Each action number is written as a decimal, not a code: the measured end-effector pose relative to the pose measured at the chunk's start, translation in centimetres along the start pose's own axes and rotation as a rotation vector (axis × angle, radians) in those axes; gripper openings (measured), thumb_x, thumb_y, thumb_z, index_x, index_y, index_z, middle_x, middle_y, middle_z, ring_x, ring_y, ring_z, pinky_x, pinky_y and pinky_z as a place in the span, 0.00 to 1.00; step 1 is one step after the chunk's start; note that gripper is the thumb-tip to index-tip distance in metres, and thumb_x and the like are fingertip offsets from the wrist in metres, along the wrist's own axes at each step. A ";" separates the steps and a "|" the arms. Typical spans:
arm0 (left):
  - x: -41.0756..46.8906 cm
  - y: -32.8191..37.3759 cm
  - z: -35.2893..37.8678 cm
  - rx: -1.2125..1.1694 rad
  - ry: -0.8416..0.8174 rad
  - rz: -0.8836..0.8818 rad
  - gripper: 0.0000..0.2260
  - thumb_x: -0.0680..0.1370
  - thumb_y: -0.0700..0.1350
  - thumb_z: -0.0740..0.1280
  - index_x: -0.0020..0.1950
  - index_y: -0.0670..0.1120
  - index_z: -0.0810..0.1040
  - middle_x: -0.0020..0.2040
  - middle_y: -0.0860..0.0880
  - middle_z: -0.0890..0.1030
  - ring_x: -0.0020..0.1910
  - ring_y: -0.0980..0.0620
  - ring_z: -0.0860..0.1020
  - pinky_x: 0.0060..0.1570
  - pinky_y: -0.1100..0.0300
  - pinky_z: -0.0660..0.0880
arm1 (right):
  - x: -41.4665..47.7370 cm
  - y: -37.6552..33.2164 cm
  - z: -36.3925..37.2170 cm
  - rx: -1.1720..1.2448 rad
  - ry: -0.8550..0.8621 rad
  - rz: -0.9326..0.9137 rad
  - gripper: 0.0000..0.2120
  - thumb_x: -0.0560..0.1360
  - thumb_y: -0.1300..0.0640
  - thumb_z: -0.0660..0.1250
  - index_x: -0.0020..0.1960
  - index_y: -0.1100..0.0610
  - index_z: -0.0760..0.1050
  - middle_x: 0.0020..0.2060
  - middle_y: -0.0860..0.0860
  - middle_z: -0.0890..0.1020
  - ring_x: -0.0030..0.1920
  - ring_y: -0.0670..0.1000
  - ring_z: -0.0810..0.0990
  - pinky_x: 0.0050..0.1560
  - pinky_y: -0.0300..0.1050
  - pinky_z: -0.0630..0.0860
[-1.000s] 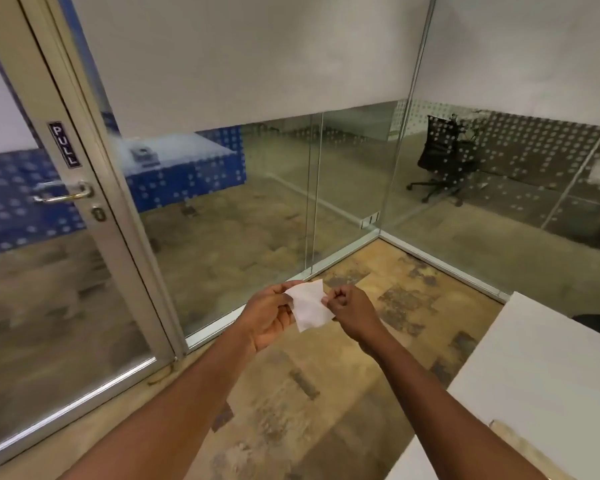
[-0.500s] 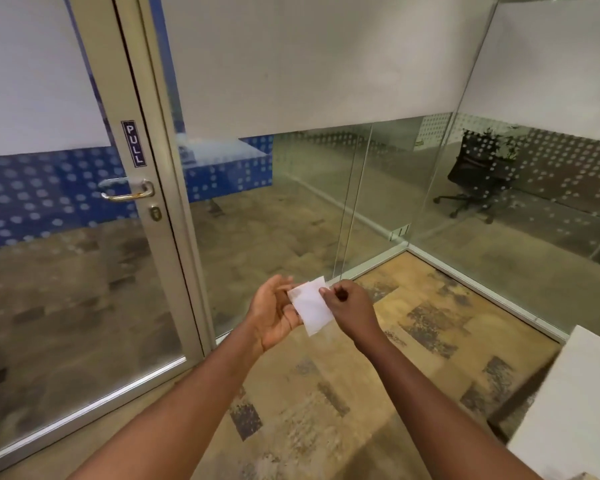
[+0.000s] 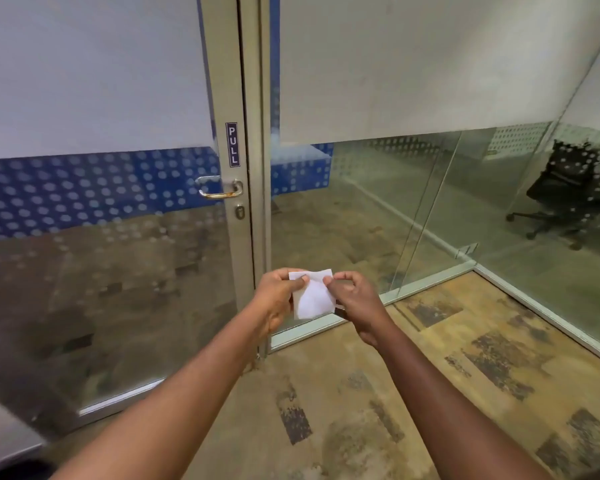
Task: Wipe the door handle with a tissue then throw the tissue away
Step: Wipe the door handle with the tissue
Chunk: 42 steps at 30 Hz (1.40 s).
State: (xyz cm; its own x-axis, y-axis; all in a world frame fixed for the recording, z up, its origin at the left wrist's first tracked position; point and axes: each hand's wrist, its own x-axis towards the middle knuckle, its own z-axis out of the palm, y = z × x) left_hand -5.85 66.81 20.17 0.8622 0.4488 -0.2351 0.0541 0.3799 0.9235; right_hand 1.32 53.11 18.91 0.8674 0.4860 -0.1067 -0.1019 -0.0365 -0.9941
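Observation:
A small white folded tissue (image 3: pixel 313 296) is held between both hands at the middle of the view. My left hand (image 3: pixel 278 299) pinches its upper left edge and my right hand (image 3: pixel 355 301) pinches its upper right edge. The metal door handle (image 3: pixel 219 188) sits on the frame of a glass door (image 3: pixel 101 265), above and to the left of my hands and well apart from them. A keyhole (image 3: pixel 239 212) is just below the handle, and a "PULL" sign (image 3: pixel 232 144) is above it.
Glass partition walls (image 3: pixel 378 220) run to the right and meet at a corner. An office chair (image 3: pixel 565 199) stands behind the glass at far right. Patterned carpet (image 3: pixel 430 375) covers the floor under my arms.
The view has turned left, so the door and handle now sit near the centre. The white table at right has left the view. Both hands still hold the tissue.

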 end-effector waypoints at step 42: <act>26.5 15.6 -18.6 0.541 0.346 0.297 0.14 0.67 0.26 0.72 0.33 0.43 0.74 0.27 0.50 0.75 0.27 0.54 0.74 0.30 0.60 0.78 | 36.1 -5.1 20.1 -0.189 -0.440 -0.189 0.07 0.67 0.61 0.76 0.36 0.55 0.77 0.26 0.48 0.80 0.29 0.46 0.77 0.32 0.39 0.74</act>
State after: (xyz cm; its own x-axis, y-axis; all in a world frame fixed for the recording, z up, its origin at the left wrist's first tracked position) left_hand 8.50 99.68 22.72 0.6748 0.7363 0.0507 0.1612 -0.2141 0.9634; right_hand 23.36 88.35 20.47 0.5709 0.8193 0.0527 0.1624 -0.0498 -0.9855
